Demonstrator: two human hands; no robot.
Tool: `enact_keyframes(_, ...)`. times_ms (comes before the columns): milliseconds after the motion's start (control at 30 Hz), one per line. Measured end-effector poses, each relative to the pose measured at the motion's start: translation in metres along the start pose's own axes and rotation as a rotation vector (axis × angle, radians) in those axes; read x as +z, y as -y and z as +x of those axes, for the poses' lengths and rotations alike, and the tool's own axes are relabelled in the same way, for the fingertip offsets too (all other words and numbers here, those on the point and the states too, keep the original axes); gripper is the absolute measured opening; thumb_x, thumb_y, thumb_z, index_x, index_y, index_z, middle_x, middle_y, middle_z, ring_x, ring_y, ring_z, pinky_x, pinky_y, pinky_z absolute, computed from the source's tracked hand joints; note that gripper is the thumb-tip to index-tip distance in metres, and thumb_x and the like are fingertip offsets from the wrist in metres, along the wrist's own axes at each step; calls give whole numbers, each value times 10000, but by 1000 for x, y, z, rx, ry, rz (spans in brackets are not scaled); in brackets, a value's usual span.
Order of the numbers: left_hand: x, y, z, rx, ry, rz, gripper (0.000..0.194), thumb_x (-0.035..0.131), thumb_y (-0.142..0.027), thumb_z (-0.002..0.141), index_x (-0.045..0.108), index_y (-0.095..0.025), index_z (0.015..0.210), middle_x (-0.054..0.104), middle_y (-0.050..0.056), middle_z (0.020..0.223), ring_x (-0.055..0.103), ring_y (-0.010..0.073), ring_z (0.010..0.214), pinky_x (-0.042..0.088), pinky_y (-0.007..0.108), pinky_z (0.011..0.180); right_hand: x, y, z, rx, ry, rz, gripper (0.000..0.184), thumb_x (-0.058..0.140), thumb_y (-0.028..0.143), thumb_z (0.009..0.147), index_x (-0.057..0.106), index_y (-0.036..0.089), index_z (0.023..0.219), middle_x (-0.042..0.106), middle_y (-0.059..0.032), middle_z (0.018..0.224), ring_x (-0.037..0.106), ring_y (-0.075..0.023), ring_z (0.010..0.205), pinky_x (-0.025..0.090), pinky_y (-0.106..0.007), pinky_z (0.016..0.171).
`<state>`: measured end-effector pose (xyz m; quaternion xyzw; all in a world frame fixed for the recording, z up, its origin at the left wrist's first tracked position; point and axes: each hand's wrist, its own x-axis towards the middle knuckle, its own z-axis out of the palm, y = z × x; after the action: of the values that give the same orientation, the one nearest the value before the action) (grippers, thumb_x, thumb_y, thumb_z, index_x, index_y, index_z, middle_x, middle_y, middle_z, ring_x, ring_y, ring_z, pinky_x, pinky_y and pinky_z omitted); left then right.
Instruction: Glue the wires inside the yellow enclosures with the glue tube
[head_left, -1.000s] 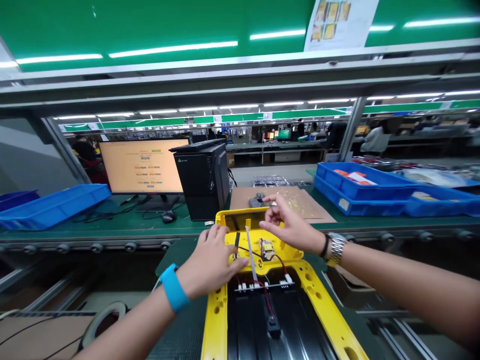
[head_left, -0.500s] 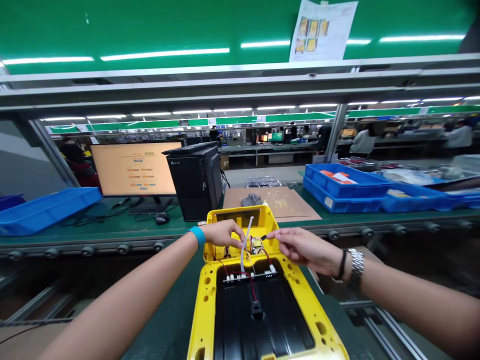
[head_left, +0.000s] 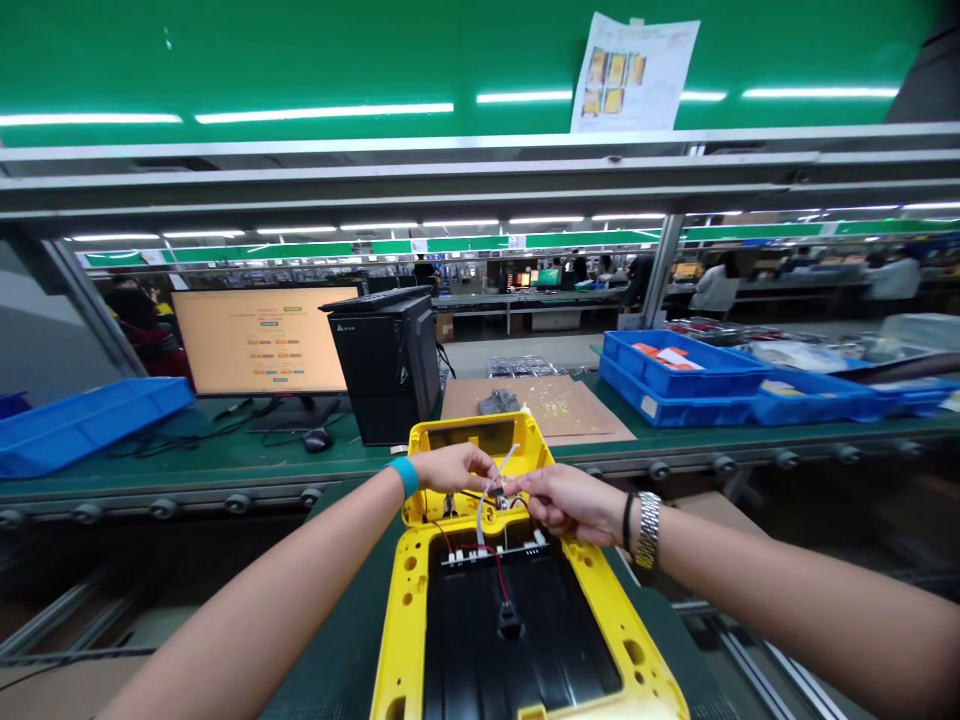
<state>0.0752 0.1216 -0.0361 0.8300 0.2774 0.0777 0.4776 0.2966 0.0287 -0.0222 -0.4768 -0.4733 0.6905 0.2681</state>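
A yellow plastic housing (head_left: 409,620) lies open on the green bench, with a black inner panel (head_left: 517,640) and a row of white connectors (head_left: 491,553). My left hand (head_left: 454,468) and my right hand (head_left: 562,503) meet above its far end. There, a white cable tie (head_left: 486,505) curves over a black wire (head_left: 469,494). My left fingers close on the tie, and my right fingertips pinch the black wire. The hands mostly hide a small circuit board. A red wire (head_left: 499,578) runs down the black panel.
Behind the housing lies a cardboard sheet (head_left: 562,410) with a grey item on it. A black PC tower (head_left: 382,370) and a monitor (head_left: 259,340) stand to the left, with blue trays (head_left: 679,375) to the right. Workers stand at distant benches.
My hands have moved closer together over the housing. The white cable tie now bends into a curve. The view has shifted slightly.
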Motion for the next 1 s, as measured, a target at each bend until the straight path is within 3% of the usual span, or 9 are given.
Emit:
enact_keyframes(133, 1, 1, -1, -21, -1, -77, 502, 730, -603, 817, 785, -156, 1039, 774, 73, 1001, 679, 220, 943, 487, 325, 950, 0, 5, -5, 7, -4, -46, 263, 383, 134, 1008, 637, 132, 1075, 475, 68, 507, 286, -44, 362, 152, -143, 367)
enact_keyframes(300, 1, 2, -1, -33, -4, -97, 462, 752, -603, 788, 801, -172, 947, 777, 59, 923, 680, 208, 890, 499, 295, 899, 0, 7, -4, 8, -4, -163, 298, 365, 166, 1012, 634, 137, 1138, 459, 77, 513, 258, -66, 368, 169, -179, 377)
enact_keyframes(333, 1, 3, 0, -32, 4, -89, 450, 767, -594, 775, 801, -174, 933, 774, 50, 901, 674, 201, 868, 499, 282, 874, 0, 7, -3, -8, -4, -256, 314, 355, 171, 1009, 634, 145, 1150, 463, 74, 520, 273, -73, 375, 189, -189, 389)
enact_keyframes(400, 1, 4, 3, -32, 16, -62, 421, 790, -573, 758, 799, -174, 893, 761, 37, 850, 657, 188, 819, 494, 265, 820, 0, 8, -2, -140, -76, -668, 306, 383, 200, 995, 670, 162, 1093, 518, 43, 549, 361, -88, 409, 256, -214, 433)
enact_keyframes(500, 2, 7, 8, -45, 29, -10, 362, 813, -528, 743, 798, -182, 850, 750, 28, 809, 639, 185, 778, 486, 266, 786, -10, 19, 0, -430, -372, -1328, 275, 451, 264, 979, 694, 138, 956, 683, -90, 746, 573, -167, 618, 352, -282, 574)
enact_keyframes(600, 3, 9, 12, -82, 64, 23, 307, 829, -492, 720, 807, -206, 832, 764, 26, 816, 653, 202, 792, 493, 276, 789, -36, 40, 8, -512, -630, -1445, 349, 369, 321, 1027, 652, 121, 1071, 717, -179, 964, 637, -266, 835, 365, -339, 675)
enact_keyframes(733, 2, 10, 13, -155, 79, 43, 296, 842, -480, 685, 828, -236, 853, 790, 17, 871, 686, 224, 873, 504, 272, 825, -93, 56, 43, -440, -776, -1463, 341, 368, 290, 1033, 583, 133, 1245, 721, -181, 1080, 664, -286, 930, 409, -347, 736)
enact_keyframes(867, 3, 8, 15, -250, 72, 36, 325, 848, -518, 645, 835, -243, 818, 799, 25, 876, 706, 243, 896, 528, 283, 813, -138, 38, 94, -318, -716, -1493, 332, 495, 267, 1011, 580, 129, 1301, 708, -156, 1139, 665, -251, 1016, 478, -354, 864)
enact_keyframes(1000, 4, -1, 18, -244, 66, 49, 369, 873, -503, 617, 833, -255, 887, 801, 27, 940, 708, 239, 916, 532, 286, 841, -151, 12, 140, -254, -607, -1556, 450, 593, 342, 996, 519, 153, 1397, 644, -128, 1246, 661, -234, 1016, 545, -427, 897)
